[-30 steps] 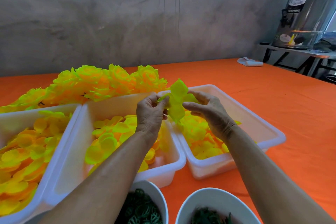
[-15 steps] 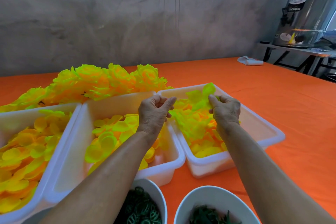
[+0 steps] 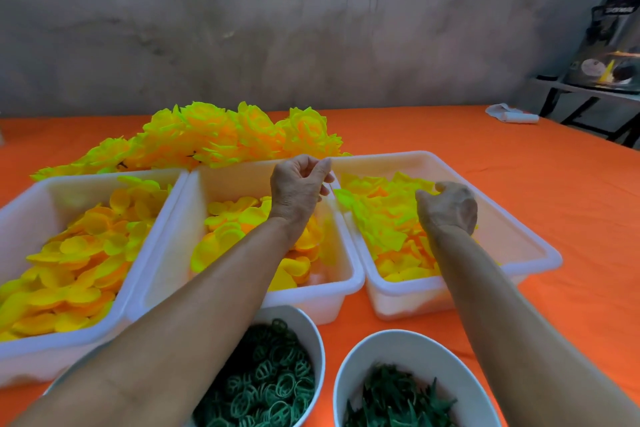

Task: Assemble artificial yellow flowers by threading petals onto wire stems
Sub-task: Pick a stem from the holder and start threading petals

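My left hand (image 3: pixel 299 184) hovers over the seam between the middle tub (image 3: pixel 239 180) and the right tub (image 3: pixel 533 243). Its curled fingers pinch a thin wire stem (image 3: pixel 330 189) that is barely visible. My right hand (image 3: pixel 448 206) is down in the right tub, with bent fingers on the heap of yellow-green petals (image 3: pixel 384 218). The back of that hand hides the fingertips, so I cannot tell whether they grip a petal. Round yellow petals (image 3: pixel 239 218) fill the middle tub, and more petals (image 3: pixel 83 246) fill the left tub.
Finished yellow flowers (image 3: pixel 221 135) lie heaped behind the tubs on the orange table (image 3: pixel 571 191). Two white bowls stand near me, one with green rings (image 3: pixel 273 385), one with green leafy parts (image 3: pixel 398 399). A metal urn (image 3: pixel 613 38) stands on a side table at the far right.
The petal piece held up between both hands is gone from the air. My right hand carried it right and dropped down into the right tub. My left hand stayed put, fingers still pinched.
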Demonstrator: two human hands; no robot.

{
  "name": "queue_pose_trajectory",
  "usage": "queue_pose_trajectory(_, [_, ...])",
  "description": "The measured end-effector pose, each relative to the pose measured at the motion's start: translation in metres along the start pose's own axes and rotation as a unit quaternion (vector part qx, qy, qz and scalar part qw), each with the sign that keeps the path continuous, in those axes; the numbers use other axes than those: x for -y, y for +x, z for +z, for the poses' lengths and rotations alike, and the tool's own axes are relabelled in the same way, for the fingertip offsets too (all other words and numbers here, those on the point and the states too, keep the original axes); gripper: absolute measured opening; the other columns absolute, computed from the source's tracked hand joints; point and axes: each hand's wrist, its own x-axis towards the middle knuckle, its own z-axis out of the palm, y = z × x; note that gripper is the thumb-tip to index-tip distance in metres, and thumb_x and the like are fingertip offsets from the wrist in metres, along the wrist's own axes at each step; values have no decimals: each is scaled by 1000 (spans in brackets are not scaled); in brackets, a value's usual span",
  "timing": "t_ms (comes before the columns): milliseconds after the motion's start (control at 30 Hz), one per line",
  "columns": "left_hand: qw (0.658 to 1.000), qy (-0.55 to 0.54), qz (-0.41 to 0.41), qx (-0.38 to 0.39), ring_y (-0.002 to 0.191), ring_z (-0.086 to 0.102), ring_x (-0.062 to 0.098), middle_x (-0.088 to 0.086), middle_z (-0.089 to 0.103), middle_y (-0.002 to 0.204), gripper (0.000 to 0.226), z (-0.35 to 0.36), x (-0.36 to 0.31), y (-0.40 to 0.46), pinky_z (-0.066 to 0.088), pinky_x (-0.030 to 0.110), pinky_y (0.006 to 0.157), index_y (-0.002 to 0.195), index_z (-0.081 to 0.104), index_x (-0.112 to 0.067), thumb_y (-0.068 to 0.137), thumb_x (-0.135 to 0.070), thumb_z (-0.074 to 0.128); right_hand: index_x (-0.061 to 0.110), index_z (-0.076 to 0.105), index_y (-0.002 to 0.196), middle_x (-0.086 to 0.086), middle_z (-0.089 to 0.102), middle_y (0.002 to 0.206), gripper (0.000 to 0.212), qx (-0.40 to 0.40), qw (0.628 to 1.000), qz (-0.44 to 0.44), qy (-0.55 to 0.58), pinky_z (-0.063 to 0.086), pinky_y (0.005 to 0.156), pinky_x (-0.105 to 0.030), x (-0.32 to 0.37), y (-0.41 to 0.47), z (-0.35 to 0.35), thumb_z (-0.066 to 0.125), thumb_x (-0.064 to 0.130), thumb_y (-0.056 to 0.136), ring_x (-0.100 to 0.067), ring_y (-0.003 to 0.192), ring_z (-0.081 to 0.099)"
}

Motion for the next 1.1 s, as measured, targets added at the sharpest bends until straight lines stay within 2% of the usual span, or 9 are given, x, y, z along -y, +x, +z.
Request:
queue_pose_trajectory(100, [1000, -6, -10, -17, 47, 54, 7, 4, 65, 68, 18, -4, -6, 6, 44, 21, 47, 80, 64, -2, 91, -17, 61, 14, 62, 123, -18, 55, 130, 35, -4, 1000, -9, -12, 40, 96, -35, -1, 0, -2, 56, 23, 90, -33, 117, 53])
queue_pose_trajectory(233, [1000, -5, -9, -21, 48, 53, 10, 5, 65, 69, 18, -7, -21, 8, 44, 19, 46, 78, 62, -4, 92, -16, 60, 12, 70, 108, -21, 61, 119, 25, -23, 998, -52, -16, 43, 89, -36, 2, -3, -4, 53, 19, 90, -36, 111, 55])
queue_pose_trajectory(433, [1000, 21, 2, -6, 45, 51, 7, 4, 64, 67, 20, -23, -45, -11, 42, 18, 45, 73, 59, -7, 91, -15, 59, 10, 70, 106, -23, 55, 122, 23, -42, 992, -110, -36, 41, 89, -38, 1, -10, -8, 54, 20, 92, -39, 111, 52])
queue_pose_trajectory(633, [998, 59, 25, 9, 50, 52, 14, 8, 64, 70, 20, -70, -65, -37, 44, 18, 47, 73, 60, -5, 91, -13, 60, 8, 71, 106, -24, 57, 120, 24, 2, 980, -193, -42, 37, 92, -38, 12, -16, -4, 58, 19, 90, -38, 115, 50])
queue_pose_trajectory(767, [996, 84, 34, 10, 50, 53, 13, 6, 64, 69, 20, -102, -76, -52, 42, 18, 47, 72, 61, -7, 91, -13, 60, 6, 71, 106, -30, 63, 108, 25, 44, 972, -226, -42, 42, 88, -43, 26, -15, -13, 60, 20, 88, -43, 104, 57])
queue_pose_trajectory(833, [994, 96, 41, 12, 50, 52, 13, 6, 64, 68, 21, -116, -83, -61, 41, 20, 47, 69, 59, -11, 90, -11, 61, 4, 71, 105, -29, 67, 101, 25, 65, 965, -254, -2, 45, 83, -38, 34, -21, -19, 61, 19, 88, -38, 98, 61])
queue_pose_trajectory(933, [990, 133, 45, 20, 49, 52, 12, 6, 64, 66, 22, -140, -88, -83, 41, 22, 46, 67, 59, -11, 89, -10, 62, 4, 72, 100, -20, 70, 90, 20, 128, 941, -305, 69, 38, 61, -13, 49, -49, -29, 63, 17, 87, -18, 77, 56])
queue_pose_trajectory(1000, [987, 157, 42, 23, 50, 53, 14, 7, 64, 66, 21, -154, -88, -99, 42, 24, 48, 68, 59, -11, 89, -10, 62, 4, 72, 99, -11, 69, 78, 17, 193, 917, -329, 118, 35, 55, -9, 60, -78, -36, 65, 14, 86, -1, 62, 52])
queue_pose_trajectory(1100, [982, 186, 32, 21, 51, 53, 14, 9, 64, 67, 17, -171, -83, -122, 43, 22, 50, 72, 61, -8, 89, -10, 63, 5, 71, 98, 11, 62, 57, 14, 304, 871, -340, 183, 32, 46, -5, 72, -125, -45, 66, 6, 84, 5, 46, 46])
